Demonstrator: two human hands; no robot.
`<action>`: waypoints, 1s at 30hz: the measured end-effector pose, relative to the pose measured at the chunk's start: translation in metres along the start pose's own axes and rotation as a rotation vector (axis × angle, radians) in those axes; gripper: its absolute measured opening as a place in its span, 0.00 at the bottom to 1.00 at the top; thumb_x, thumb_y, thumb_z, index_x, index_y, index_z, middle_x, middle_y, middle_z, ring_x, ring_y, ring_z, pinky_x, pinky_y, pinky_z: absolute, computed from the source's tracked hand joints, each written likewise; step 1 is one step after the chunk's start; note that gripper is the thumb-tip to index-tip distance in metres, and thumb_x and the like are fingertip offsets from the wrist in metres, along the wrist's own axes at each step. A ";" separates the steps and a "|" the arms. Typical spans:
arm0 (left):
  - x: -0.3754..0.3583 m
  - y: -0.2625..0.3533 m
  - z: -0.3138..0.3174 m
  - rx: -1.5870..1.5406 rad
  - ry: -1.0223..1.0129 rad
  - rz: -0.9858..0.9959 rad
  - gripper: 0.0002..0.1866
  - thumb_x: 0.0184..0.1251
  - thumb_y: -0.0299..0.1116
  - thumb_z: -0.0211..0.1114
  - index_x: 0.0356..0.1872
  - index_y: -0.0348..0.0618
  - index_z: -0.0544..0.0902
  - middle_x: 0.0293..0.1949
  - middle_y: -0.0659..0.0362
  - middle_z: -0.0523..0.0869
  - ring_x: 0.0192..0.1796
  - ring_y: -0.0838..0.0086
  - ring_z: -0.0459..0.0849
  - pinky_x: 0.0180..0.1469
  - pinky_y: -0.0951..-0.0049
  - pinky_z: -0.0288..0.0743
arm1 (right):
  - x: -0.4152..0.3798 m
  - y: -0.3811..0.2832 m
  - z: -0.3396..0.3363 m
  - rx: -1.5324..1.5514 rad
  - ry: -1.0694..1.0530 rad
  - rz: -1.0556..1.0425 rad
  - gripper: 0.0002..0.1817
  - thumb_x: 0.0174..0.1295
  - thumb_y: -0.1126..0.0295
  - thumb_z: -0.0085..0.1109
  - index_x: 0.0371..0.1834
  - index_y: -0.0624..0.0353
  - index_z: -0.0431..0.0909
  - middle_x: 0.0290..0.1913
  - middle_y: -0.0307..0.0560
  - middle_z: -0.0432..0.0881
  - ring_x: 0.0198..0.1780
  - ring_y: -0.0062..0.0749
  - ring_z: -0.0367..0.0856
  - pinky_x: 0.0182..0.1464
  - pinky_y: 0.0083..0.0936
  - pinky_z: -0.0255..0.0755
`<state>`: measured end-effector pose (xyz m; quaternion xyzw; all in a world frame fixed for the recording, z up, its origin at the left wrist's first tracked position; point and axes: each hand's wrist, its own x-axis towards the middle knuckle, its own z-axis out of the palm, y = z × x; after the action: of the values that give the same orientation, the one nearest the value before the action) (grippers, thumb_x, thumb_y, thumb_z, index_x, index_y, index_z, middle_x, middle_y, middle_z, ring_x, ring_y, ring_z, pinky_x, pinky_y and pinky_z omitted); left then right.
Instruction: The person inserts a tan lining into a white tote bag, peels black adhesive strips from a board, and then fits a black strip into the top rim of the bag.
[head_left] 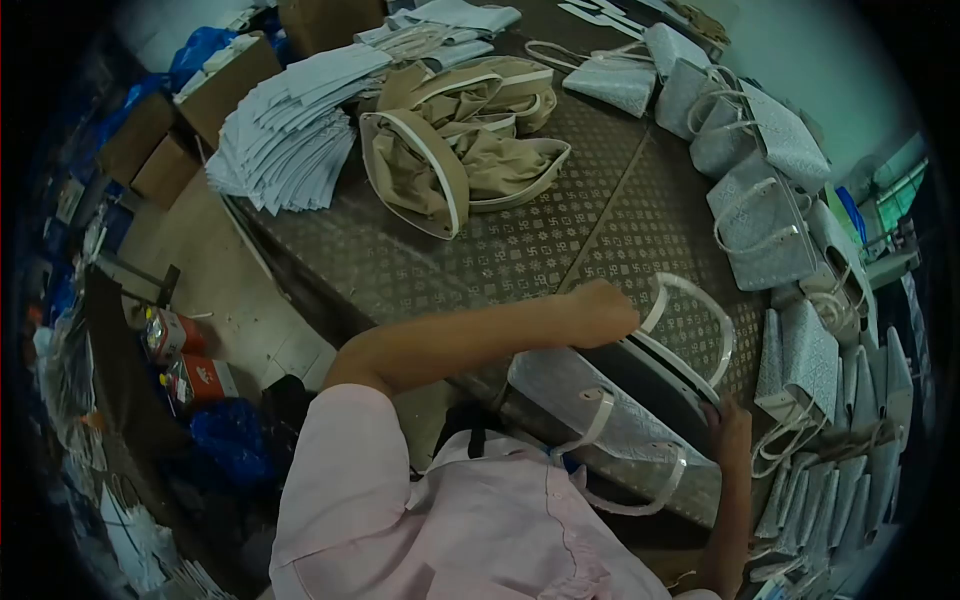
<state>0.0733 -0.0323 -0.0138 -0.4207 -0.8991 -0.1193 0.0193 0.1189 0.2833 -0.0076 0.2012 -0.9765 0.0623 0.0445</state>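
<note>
A silvery patterned bag (620,408) with a dark open mouth and two pale handles lies tilted at the table's near edge, close to my body. My left hand (604,312) is closed on the bag's upper left rim, its fingers mostly turned away from view. At the opposite end of the opening, my right hand (727,425) holds the right rim, fingers bent over the edge. One handle stands up beyond the opening; the other hangs toward my shirt.
Tan fabric linings (415,170) lie on the patterned table (520,240), beside a fanned stack of white sheets (290,125). Finished-looking silvery bags (755,220) line the right side, with several folded ones (835,500) below. Cardboard boxes (230,90) stand at the left.
</note>
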 end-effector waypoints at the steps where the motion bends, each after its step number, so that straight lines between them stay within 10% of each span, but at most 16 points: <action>1: -0.002 -0.014 -0.001 -0.020 -0.007 -0.043 0.04 0.51 0.29 0.59 0.27 0.42 0.79 0.25 0.49 0.82 0.33 0.55 0.83 0.34 0.59 0.76 | -0.010 -0.002 -0.001 0.002 -0.009 0.040 0.10 0.55 0.66 0.60 0.29 0.62 0.73 0.23 0.59 0.77 0.26 0.54 0.77 0.27 0.41 0.69; 7: -0.025 -0.063 -0.023 -0.319 -0.046 -0.223 0.07 0.56 0.31 0.59 0.35 0.41 0.79 0.28 0.47 0.82 0.38 0.56 0.82 0.41 0.60 0.74 | 0.003 -0.009 -0.001 0.002 -0.074 0.289 0.10 0.56 0.67 0.59 0.35 0.61 0.76 0.26 0.55 0.79 0.30 0.48 0.80 0.31 0.35 0.71; 9: -0.038 -0.066 -0.020 -0.477 -0.112 -0.261 0.10 0.59 0.33 0.59 0.39 0.41 0.79 0.30 0.49 0.83 0.39 0.58 0.82 0.43 0.60 0.74 | -0.005 -0.007 -0.009 0.482 -0.063 0.303 0.15 0.61 0.61 0.54 0.46 0.58 0.76 0.36 0.48 0.82 0.38 0.36 0.82 0.40 0.28 0.73; 14: -0.098 -0.048 0.036 -1.646 0.586 -0.580 0.24 0.71 0.43 0.47 0.62 0.39 0.66 0.47 0.58 0.80 0.49 0.70 0.77 0.52 0.72 0.69 | -0.084 0.022 0.028 1.340 0.383 0.550 0.22 0.68 0.56 0.44 0.57 0.60 0.68 0.50 0.46 0.78 0.52 0.33 0.76 0.52 0.30 0.71; 16: -0.116 -0.023 0.077 -1.531 0.596 -0.774 0.23 0.71 0.45 0.47 0.58 0.38 0.69 0.47 0.58 0.79 0.49 0.73 0.75 0.52 0.73 0.68 | -0.088 -0.008 0.067 1.760 0.562 0.921 0.19 0.68 0.60 0.43 0.55 0.62 0.70 0.49 0.47 0.77 0.51 0.29 0.74 0.52 0.28 0.69; 18: -0.113 -0.004 0.075 -1.399 0.626 -0.991 0.23 0.71 0.47 0.46 0.54 0.37 0.72 0.47 0.57 0.78 0.48 0.77 0.73 0.52 0.75 0.66 | -0.075 -0.041 0.075 0.730 0.419 0.812 0.18 0.69 0.62 0.42 0.51 0.63 0.72 0.46 0.45 0.77 0.48 0.26 0.73 0.51 0.26 0.68; 22: -0.082 -0.004 0.041 -1.082 0.525 -0.865 0.28 0.68 0.50 0.50 0.58 0.35 0.69 0.43 0.54 0.80 0.47 0.72 0.77 0.49 0.75 0.68 | -0.066 -0.033 0.080 1.314 0.809 0.890 0.17 0.69 0.63 0.41 0.43 0.67 0.74 0.42 0.42 0.76 0.45 0.23 0.73 0.50 0.21 0.66; 28: -0.098 0.005 0.049 -1.176 0.659 -0.973 0.29 0.69 0.53 0.47 0.52 0.34 0.74 0.36 0.60 0.78 0.39 0.78 0.73 0.48 0.77 0.67 | -0.125 0.015 0.141 0.643 0.533 0.907 0.29 0.68 0.51 0.34 0.54 0.69 0.69 0.52 0.56 0.72 0.52 0.39 0.71 0.53 0.34 0.66; 30: -0.096 0.004 0.051 -1.305 0.796 -1.009 0.29 0.70 0.54 0.45 0.52 0.35 0.74 0.34 0.62 0.77 0.37 0.79 0.71 0.47 0.78 0.66 | -0.122 0.006 0.146 0.837 0.607 0.879 0.31 0.68 0.48 0.34 0.55 0.68 0.69 0.54 0.59 0.69 0.53 0.45 0.69 0.53 0.38 0.65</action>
<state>0.1421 -0.0901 -0.0757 0.1666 -0.6574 -0.7343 0.0316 0.2190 0.3152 -0.1662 -0.2407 -0.8055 0.5011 0.2054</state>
